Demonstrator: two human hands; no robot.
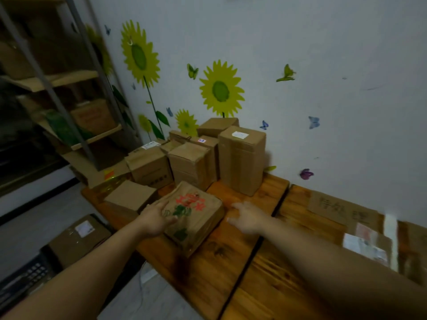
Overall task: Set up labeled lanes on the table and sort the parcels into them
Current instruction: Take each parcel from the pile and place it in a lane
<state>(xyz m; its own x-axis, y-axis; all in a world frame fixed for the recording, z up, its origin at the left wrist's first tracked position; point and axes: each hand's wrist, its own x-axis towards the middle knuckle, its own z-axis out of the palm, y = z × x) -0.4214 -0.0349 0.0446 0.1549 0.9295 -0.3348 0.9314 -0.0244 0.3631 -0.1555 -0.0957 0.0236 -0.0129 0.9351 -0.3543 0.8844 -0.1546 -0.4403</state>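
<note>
A brown parcel with red and green print point(196, 215) lies flat near the left end of the wooden table point(231, 262). My left hand point(157, 218) rests on its left side, thumb on top, fingers along the edge. My right hand point(248, 219) hovers just right of the parcel with fingers spread, holding nothing. Behind stand several plain cardboard parcels, the tallest point(241, 162) with a white label on top. A cardboard lane sign with handwritten characters point(339, 207) lies by the wall at the right, and a labelled parcel point(367, 247) sits below it.
A low flat box point(130, 197) lies at the table's left corner. Metal shelving with boxes point(76, 116) stands at the left. On the floor are a labelled carton point(78, 239) and a black crate point(23, 276). The wall behind carries sunflower stickers.
</note>
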